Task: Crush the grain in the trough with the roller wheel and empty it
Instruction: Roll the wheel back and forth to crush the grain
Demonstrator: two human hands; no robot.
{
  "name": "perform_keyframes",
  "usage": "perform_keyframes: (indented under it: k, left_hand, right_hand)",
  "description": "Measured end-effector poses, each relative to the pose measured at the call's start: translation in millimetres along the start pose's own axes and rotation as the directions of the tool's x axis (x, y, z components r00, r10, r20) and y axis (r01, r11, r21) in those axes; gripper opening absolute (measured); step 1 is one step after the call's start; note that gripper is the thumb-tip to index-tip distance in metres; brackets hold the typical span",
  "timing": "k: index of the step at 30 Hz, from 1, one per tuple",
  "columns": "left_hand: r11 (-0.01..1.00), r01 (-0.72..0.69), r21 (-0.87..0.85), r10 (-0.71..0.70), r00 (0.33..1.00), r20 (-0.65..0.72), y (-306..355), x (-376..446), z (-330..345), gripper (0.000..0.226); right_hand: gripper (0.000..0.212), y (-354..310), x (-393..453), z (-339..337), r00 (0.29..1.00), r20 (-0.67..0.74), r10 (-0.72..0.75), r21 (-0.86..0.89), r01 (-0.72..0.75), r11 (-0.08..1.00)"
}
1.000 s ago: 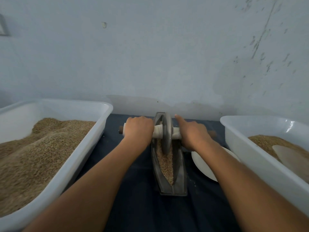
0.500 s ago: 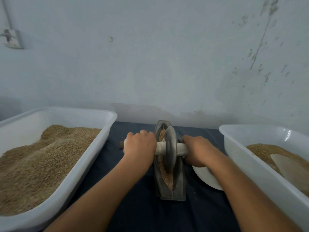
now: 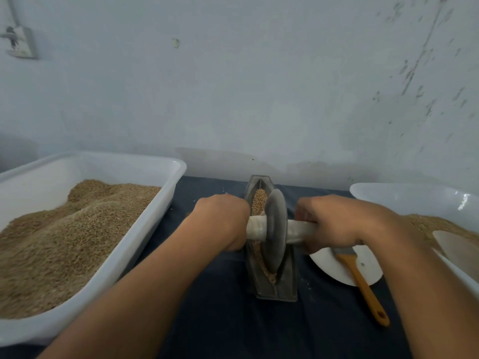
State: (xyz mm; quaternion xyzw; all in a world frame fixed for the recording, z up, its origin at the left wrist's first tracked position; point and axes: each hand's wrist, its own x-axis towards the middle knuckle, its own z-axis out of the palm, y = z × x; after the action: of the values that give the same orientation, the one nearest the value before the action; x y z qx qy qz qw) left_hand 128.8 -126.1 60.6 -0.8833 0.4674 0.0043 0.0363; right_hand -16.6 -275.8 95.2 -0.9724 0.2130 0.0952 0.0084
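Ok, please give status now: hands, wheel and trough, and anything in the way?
Left hand and right hand grip the axle. Roller wheel in trough, grain not emptied. Brush on plate alongside, not blocking.

Dark-clothed table (image 3: 223, 320): trough (image 3: 290, 286), two tubs (image 3: 145, 229), plate (image 3: 337, 270).

Roller wheel (image 3: 276, 229) rolled back toward trough's (image 3: 290, 283) near end.

The trough (image 3: 272, 286) lies on the worktop (image 3: 220, 320); one grain tub (image 3: 145, 229) stands left of it, a plate (image 3: 344, 268) with a brush (image 3: 363, 281) right.
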Motion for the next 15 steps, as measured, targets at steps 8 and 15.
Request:
perform_keyframes:
  k: [8,15]
  left_hand:
    - [0.996,0.058,0.06,-0.051,0.993,-0.109,2.6,10.7,11.5,0.038]
    - [0.991,0.107,0.078,-0.086,0.967,-0.24,-5.0,35.6,25.2,0.026]
  right_hand:
    - [0.034,7.3,14.0,13.9,0.999,-0.037,0.024,0.068,-0.021,0.997]
    - [0.03,-3.6,65.0,44.4,0.95,-0.294,0.108,-0.074,-0.135,0.988]
